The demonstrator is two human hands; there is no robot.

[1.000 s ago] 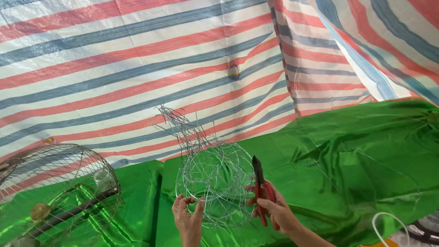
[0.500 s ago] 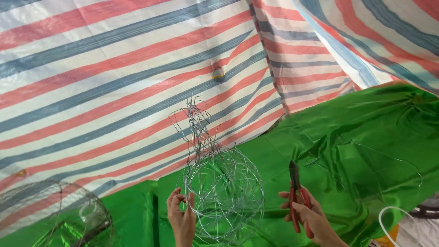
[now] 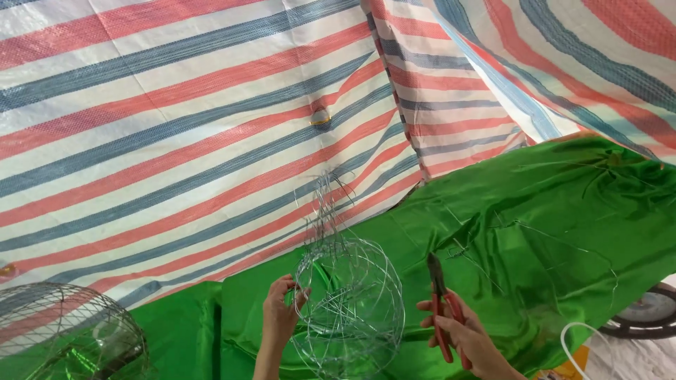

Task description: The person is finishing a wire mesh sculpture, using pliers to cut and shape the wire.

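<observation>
Thin bare metal wire forms the wire ball (image 3: 350, 309), beside red plastic-handled pliers (image 3: 442, 309). Glossy green satin cloth (image 3: 535, 232) lies at 3 o'clock; a woven striped tarpaulin (image 3: 176, 127) hangs at 12.

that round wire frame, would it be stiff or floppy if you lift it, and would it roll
The wire frame is open thin wire, so probably light and somewhat springy. The left hand holds it by one side alone. Its round shape would likely roll on the green cloth.

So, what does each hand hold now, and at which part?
The left hand holds the round wire frame by its left side. The right hand holds red-handled pliers by the handles, tip pointing up.
</observation>
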